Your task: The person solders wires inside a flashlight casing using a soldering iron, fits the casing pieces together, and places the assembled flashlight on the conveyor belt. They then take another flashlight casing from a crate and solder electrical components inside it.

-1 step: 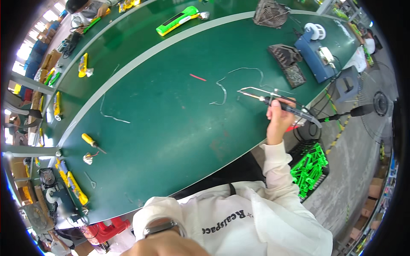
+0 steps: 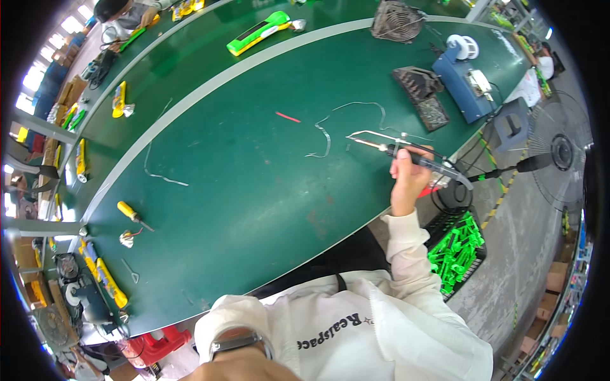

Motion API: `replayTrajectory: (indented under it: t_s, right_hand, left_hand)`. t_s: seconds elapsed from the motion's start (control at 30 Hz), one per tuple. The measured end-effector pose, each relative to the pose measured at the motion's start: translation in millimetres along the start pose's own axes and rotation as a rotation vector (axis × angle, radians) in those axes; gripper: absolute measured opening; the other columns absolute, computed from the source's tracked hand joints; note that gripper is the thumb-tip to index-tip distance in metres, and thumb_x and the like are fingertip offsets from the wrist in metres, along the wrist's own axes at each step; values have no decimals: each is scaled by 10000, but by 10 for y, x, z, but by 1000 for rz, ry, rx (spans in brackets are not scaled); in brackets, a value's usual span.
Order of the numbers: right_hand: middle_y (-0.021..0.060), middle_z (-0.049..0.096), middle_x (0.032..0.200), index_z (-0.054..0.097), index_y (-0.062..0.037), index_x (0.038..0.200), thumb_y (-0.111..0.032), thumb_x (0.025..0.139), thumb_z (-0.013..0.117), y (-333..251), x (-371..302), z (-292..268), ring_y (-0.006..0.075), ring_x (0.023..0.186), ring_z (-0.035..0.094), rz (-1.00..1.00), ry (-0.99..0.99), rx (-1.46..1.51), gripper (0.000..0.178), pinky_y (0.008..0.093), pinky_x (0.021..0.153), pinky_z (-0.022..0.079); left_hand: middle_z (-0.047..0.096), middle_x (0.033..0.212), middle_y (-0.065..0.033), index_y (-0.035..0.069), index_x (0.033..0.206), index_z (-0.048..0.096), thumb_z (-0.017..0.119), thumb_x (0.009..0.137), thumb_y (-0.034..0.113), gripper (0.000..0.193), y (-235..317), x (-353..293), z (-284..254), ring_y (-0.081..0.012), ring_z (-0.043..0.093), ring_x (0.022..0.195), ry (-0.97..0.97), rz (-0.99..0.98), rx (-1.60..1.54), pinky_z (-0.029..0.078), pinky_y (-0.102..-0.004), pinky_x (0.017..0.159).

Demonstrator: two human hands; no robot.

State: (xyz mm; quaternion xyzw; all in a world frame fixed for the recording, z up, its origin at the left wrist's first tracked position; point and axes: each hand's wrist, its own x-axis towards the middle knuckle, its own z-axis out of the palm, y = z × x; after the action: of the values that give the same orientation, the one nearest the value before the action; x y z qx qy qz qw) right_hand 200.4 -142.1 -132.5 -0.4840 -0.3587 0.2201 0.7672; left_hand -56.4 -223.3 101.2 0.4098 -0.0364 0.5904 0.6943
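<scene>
My right hand (image 2: 408,181) is closed around the dark handle of a soldering iron (image 2: 445,170). A thin metal guide runs beside its shaft, and the tip points left over the green table. Close to the tip, a thin strand of solder wire (image 2: 327,136) curves across the tabletop. My left hand (image 2: 244,370) is raised close at the lower edge, with a metal band (image 2: 238,341) around its wrist. Its fingers are out of sight. Further left lie a small yellow screwdriver (image 2: 129,211) and a silvery lamp piece with a red wire (image 2: 127,239).
On the right stand a blue solder feeder (image 2: 460,86), a dark iron stand (image 2: 422,98) and a square fan (image 2: 397,22). A crate of green parts (image 2: 454,254) sits below the table's right edge, near a floor fan (image 2: 561,152). Another person (image 2: 124,22) works at far left.
The whole view has shifted slightly, so everything on the table sits a little further left. My right hand keeps the soldering iron in the same grip.
</scene>
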Motion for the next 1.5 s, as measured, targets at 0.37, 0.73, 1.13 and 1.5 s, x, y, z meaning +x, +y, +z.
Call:
replayTrajectory:
  t_s: [0.37,0.73,1.13,1.5]
  right_hand:
    - [57,609,890,549,-16,1046,-63,914,702,15,-4,-14,72,613,558,-12,-41,34,208,207,516,457]
    - [41,588,874,553,-23,1042,-51,915,694,45,-2,-17,72,595,528,-23,-43,57,192,212,512,437]
    - [41,596,803,547,-19,1037,-77,919,702,2,6,-4,72,579,526,-4,-36,53,203,217,501,423]
    - [42,588,815,545,-17,1032,-72,919,701,-9,9,8,72,580,523,-10,-34,56,200,218,500,427]
  left_hand:
    - [653,905,-42,108,892,688,597,998,136,143,21,-8,-136,-140,604,764,-359,159,-323,512,-296,685]
    - [664,885,-154,20,873,672,692,923,51,62,-335,133,-232,-195,615,730,-261,-221,-115,507,-291,604]
    - [627,896,-11,152,814,679,776,801,79,122,-320,-224,253,-127,531,818,155,-3,109,452,-241,698]
    - [609,1014,-22,145,914,646,723,858,56,130,-330,230,1,-131,518,899,20,11,184,460,-257,764]
